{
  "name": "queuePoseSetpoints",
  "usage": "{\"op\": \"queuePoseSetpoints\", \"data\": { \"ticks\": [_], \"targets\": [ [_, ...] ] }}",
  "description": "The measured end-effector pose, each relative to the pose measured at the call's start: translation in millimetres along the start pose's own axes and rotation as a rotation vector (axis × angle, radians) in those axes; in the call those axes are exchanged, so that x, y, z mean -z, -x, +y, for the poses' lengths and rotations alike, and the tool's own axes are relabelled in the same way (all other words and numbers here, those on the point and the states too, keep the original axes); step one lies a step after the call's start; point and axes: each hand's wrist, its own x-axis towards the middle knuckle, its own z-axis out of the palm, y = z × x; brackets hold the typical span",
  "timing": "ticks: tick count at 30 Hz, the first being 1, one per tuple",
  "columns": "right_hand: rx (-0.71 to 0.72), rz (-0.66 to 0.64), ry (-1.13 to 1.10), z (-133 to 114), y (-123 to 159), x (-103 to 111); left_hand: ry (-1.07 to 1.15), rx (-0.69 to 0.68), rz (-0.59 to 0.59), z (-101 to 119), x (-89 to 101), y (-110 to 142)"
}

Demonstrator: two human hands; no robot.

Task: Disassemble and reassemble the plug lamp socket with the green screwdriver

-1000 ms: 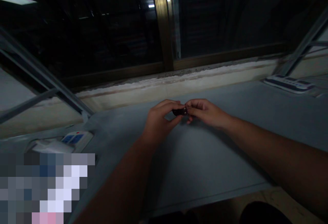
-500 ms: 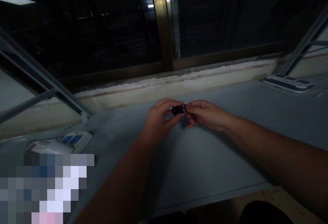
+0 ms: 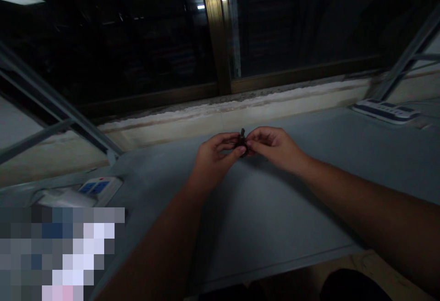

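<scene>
Both hands meet over the grey table (image 3: 261, 218) near its far edge. My left hand (image 3: 215, 156) and my right hand (image 3: 273, 147) each pinch a small dark object (image 3: 242, 139) between thumb and fingers. The object stands nearly upright between the fingertips, and most of it is hidden. In the dim light I cannot make out what it is.
A white power strip with blue sockets (image 3: 99, 187) lies at the table's left edge. Another power strip (image 3: 387, 109) lies at the far right. A window sill (image 3: 220, 113) and dark window run behind the table, with slanted metal bars (image 3: 58, 108) at the left.
The dark object has turned from lying sideways to nearly upright, and both hands have closed in and risen slightly.
</scene>
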Motion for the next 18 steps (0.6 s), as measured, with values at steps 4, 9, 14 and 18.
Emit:
{"op": "queuePoseSetpoints", "data": {
  "ticks": [4,9,14,18],
  "targets": [
    [-0.001,0.009,-0.001,0.1,-0.3,1.7,-0.013,0.033,-0.001,0.2,-0.2,-0.1],
    [-0.002,0.006,-0.027,-0.4,-0.5,1.3,-0.016,0.018,0.000,3.0,-1.7,0.9],
    [-0.031,0.015,-0.066,-3.5,-1.1,-0.2,0.018,-0.006,-0.015,1.5,-1.3,0.5],
    [-0.110,0.005,-0.138,-8.0,-0.5,-2.9,-0.003,-0.024,-0.015,0.3,-0.5,0.3]
  ]
}}
